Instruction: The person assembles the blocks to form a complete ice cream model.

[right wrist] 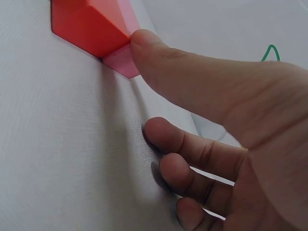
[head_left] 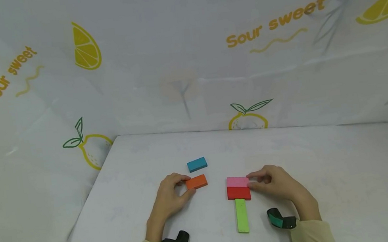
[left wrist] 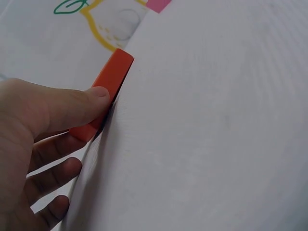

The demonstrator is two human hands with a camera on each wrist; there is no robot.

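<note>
My left hand [head_left: 170, 195] pinches the left end of an orange block [head_left: 197, 182] between thumb and forefinger; in the left wrist view the thumb lies on top of that block, tilted at the table's surface. On the other side, my right hand [head_left: 276, 181] grips the right end of a pink block [head_left: 237, 182] with thumb and forefinger. That pink block lies flush against a red block [head_left: 239, 193], nearer to me. Below the red one, a light green block [head_left: 242, 216] points lengthwise toward me, its far end at the red block. The right forefinger is hidden in the right wrist view [right wrist: 192, 120].
A blue block [head_left: 197, 164] lies alone beyond the orange one. The white table [head_left: 348, 183] ends at a back edge against a white sheet [head_left: 158, 61] printed with lemons and lettering. Each wrist wears a black strap mount.
</note>
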